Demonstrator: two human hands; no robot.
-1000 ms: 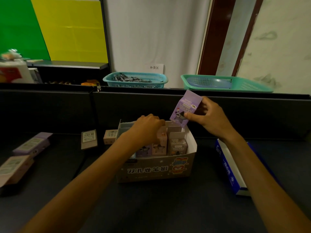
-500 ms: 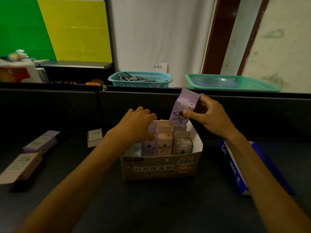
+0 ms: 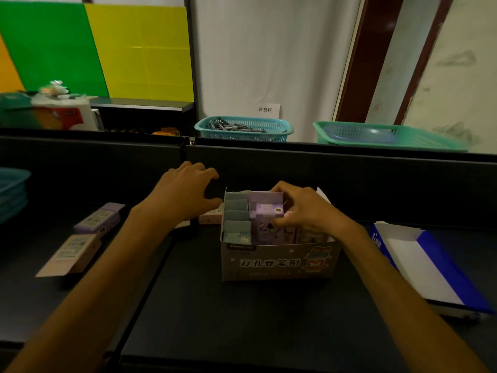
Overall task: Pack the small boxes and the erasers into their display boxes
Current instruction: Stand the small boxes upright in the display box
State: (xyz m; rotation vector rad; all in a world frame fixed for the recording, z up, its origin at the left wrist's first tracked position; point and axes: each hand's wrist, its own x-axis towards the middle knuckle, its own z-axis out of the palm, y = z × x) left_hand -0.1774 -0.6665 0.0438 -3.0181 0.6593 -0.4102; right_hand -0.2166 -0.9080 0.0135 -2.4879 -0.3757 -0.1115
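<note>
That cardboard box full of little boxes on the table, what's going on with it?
A person is packing small boxes into a display box on a dark table. The right hand grips a purple small box and is settling it among the ones already standing inside. The left hand hovers open beside the display box, above a pink small box lying on the table. Two longer flat boxes lie further left, not yet packed.

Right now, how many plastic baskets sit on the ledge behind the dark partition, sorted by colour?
Teal basket, holding pens: 1
Green basket: 1
Total: 2
</note>
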